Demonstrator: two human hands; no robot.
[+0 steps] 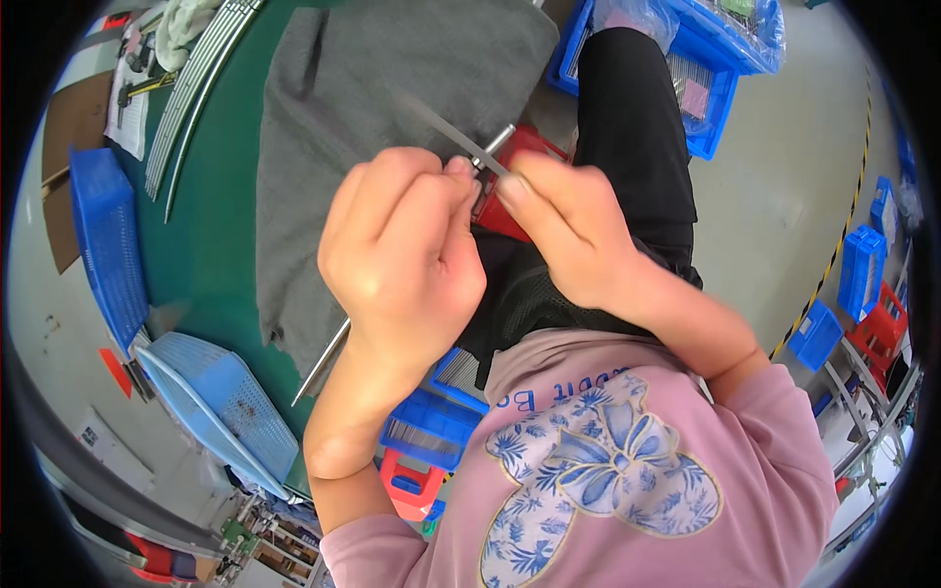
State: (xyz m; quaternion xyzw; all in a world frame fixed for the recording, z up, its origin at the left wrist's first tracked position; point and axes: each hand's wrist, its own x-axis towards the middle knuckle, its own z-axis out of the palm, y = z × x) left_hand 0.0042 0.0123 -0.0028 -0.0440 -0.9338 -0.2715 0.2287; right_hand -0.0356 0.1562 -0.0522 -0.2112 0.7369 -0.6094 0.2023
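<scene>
My left hand (402, 245) is closed around a slim shiny metal rod (328, 361). One end of the rod sticks out past the fingertips, and its other end emerges below the wrist, over the cloth's edge. Pinched in my right hand (573, 220) is a thin, flat grey strip (446, 127), much like a file. The strip crosses the rod close to its upper end and seems to touch it there; its far end is smeared by motion. Beneath both hands spreads a grey cloth (343, 127), partly hidden by my left hand.
Several metal rods (201, 88) lie on the green tabletop (211, 245) at the far left. A blue basket (108, 245) and a light-blue basket (221, 402) stand by its left edge. Blue crates (720, 118) sit right of my leg; a red stool (524, 147) shows behind my hands.
</scene>
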